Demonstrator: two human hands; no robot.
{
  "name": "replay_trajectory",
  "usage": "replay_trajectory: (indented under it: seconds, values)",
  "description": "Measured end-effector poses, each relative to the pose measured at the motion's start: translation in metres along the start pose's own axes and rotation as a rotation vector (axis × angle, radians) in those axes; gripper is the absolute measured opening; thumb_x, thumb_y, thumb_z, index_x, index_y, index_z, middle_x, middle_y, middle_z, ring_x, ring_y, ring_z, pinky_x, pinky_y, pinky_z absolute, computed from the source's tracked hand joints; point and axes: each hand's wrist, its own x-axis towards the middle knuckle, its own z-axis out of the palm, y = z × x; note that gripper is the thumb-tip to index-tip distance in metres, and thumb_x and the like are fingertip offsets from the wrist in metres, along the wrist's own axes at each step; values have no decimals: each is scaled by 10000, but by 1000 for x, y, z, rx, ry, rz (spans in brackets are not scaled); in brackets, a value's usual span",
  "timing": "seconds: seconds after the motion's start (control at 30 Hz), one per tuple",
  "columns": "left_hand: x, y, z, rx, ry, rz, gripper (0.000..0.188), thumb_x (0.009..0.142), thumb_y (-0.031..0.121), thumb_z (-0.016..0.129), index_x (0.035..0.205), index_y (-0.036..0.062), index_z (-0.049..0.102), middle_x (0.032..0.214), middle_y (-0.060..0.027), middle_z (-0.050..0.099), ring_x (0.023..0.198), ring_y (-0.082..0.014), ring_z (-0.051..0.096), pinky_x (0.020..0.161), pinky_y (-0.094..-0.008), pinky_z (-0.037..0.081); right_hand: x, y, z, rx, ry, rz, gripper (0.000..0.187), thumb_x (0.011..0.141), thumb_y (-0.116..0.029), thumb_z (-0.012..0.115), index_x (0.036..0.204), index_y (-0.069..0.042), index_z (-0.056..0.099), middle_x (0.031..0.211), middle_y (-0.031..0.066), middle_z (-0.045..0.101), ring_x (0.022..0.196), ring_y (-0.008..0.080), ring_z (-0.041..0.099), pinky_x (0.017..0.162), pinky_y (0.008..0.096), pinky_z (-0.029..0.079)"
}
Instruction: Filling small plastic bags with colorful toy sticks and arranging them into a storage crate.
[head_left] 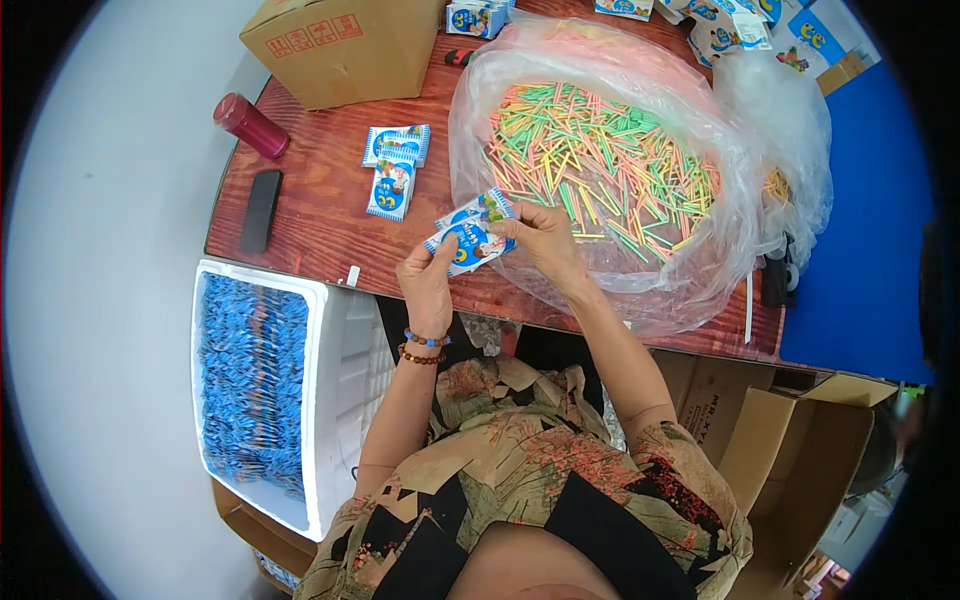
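Above the table's front edge, my left hand (428, 285) pinches the near-left end of small blue-and-white packets (468, 250). My right hand (545, 243) grips their other end between thumb and fingers. At least two packets overlap there; whether they are sealed I cannot tell. Just beyond my right hand lies a large clear plastic bag (480, 120), spread wide and full of thin pink, green and yellow sticks (620, 150). A few more blue-and-white packets (392, 184) lie overlapping on the tabletop, beyond my left hand.
A brown cardboard box (345, 55) stands at the back left of the reddish wooden table (330, 225). Near it are a dark pink bottle (252, 125) and a black phone (261, 211). Left of me, a white foam box (316, 400) holds rows of blue packets. An opened carton (800, 470) sits at right.
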Motion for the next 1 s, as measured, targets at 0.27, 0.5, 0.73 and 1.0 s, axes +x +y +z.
replay_trajectory:
  seconds: [0.27,0.5,0.73,1.0]
  values:
    - [-1,-5,-2,-1,17,17,122,898,55,636,962,-38,682,928,-51,695,782,-67,635,691,-217,509,-1,6,9,83,-20,-35,159,863,-93,681,989,5,685,935,4,677,808,46,593,724,211,488]
    - [-4,-10,-3,-75,44,1,134,920,81,621,958,-35,675,922,-49,691,775,-69,633,697,-217,510,-9,11,11,102,27,74,169,871,-101,673,1010,-4,684,941,3,679,811,48,592,732,218,492]
    - [-4,-3,-8,-181,-10,-112,257,983,197,536,1025,-33,642,1003,-72,678,885,-104,640,777,-246,499,-14,-20,-11,-21,18,-206,122,837,-97,679,935,-27,657,977,31,632,928,126,587,841,300,471]
    - [-8,-12,-1,-216,-50,-169,249,984,199,530,1043,-19,634,1035,-71,669,904,-121,641,798,-263,501,-15,-27,-6,-556,-261,-520,350,755,-156,759,1082,-87,656,1303,75,489,1224,288,450,1049,409,334]
